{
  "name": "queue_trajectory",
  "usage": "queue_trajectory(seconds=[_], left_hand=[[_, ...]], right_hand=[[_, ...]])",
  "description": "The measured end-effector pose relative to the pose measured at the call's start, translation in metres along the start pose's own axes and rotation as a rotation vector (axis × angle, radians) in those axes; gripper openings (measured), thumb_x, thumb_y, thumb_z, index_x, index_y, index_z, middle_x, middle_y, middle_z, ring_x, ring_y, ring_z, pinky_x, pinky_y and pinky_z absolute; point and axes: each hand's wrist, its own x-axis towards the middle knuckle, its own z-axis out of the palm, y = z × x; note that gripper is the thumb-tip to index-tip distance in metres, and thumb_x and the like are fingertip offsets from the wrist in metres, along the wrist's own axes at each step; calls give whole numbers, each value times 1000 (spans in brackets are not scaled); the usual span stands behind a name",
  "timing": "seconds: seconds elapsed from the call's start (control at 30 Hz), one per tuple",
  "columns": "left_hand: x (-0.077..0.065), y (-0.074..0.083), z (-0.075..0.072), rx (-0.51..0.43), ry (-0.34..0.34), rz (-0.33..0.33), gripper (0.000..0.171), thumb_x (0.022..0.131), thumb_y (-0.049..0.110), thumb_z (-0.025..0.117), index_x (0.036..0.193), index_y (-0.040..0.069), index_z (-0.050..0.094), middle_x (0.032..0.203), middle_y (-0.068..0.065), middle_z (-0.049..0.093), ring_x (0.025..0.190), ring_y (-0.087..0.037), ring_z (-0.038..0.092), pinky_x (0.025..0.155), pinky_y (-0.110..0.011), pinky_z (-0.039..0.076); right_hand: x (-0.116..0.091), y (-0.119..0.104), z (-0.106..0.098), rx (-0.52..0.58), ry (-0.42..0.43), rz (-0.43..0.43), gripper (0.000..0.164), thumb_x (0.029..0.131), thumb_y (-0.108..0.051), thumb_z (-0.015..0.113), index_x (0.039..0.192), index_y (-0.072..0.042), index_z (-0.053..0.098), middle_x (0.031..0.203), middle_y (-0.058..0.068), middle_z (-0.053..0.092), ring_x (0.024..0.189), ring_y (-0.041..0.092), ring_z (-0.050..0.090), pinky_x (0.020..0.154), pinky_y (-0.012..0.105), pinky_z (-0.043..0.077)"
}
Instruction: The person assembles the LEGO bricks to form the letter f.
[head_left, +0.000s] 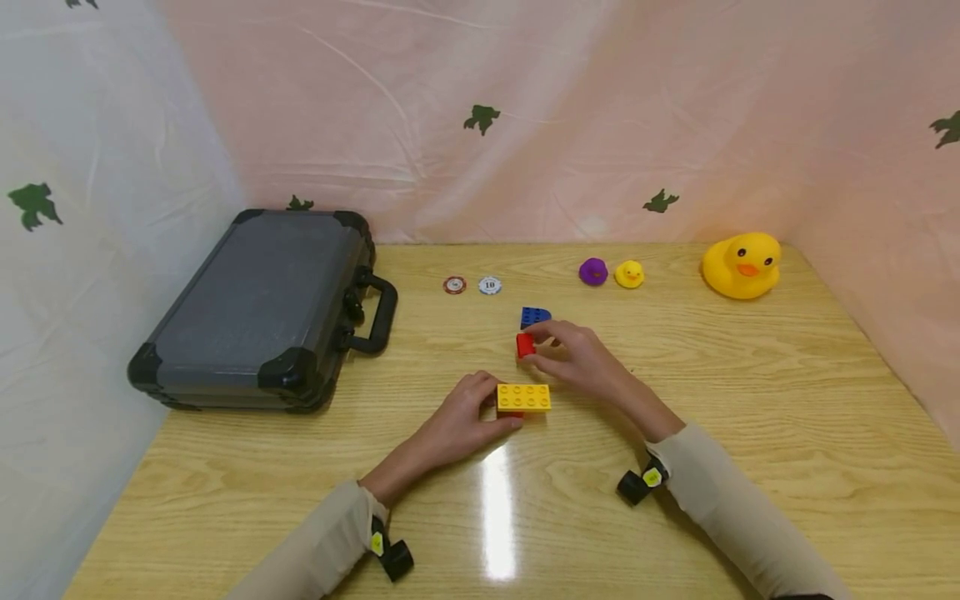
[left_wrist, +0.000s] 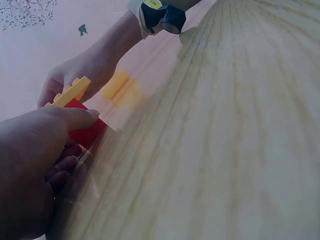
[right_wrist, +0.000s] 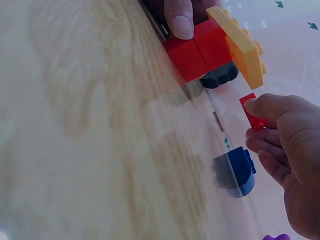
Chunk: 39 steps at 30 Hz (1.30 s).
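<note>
My left hand (head_left: 467,422) grips red base (right_wrist: 214,44) under yellow plate (head_left: 523,397), at eight o'clock from plate. My right hand (head_left: 581,358) pinches small red brick (head_left: 525,345), at plate's twelve o'clock; blue brick (head_left: 532,317) lies just beyond, near twelve o'clock too. My worry: plate end toward three o'clock overhangs base, so pressing there could tip or loosen it. Fingertip pinch is small; brick may slip. Right wrist view shows seam in base and this overhang; head view, from above, shows only sliver of base.
</note>
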Motion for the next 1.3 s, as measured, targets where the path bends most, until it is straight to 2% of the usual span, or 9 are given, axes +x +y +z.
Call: queue_trajectory(seconds=[0.57, 1.13, 1.3], left_hand=[[0, -1, 0, 2, 6, 3, 34, 95, 31, 78, 117, 7, 68, 111, -2, 60, 99, -19, 51, 84, -38, 43], [0, -2, 1, 3, 14, 19, 34, 93, 28, 80, 116, 6, 68, 110, -2, 59, 99, -19, 50, 83, -37, 42], [0, -2, 1, 3, 21, 31, 31, 93, 28, 80, 113, 7, 68, 106, -1, 58, 95, -19, 48, 80, -37, 40]], right_hand=[[-13, -12, -6, -18, 122, -190, 37, 85, -2, 84, 118, 4, 69, 108, 12, 72, 94, 25, 67, 78, 39, 57], [-22, -24, -4, -8, 121, -258, 41, 80, 0, 87, 118, -1, 72, 114, 8, 69, 98, 24, 65, 80, 43, 57], [-23, -28, -3, -8, 119, -285, 43, 79, 0, 87, 119, 0, 72, 115, 8, 69, 104, 25, 65, 88, 37, 56]])
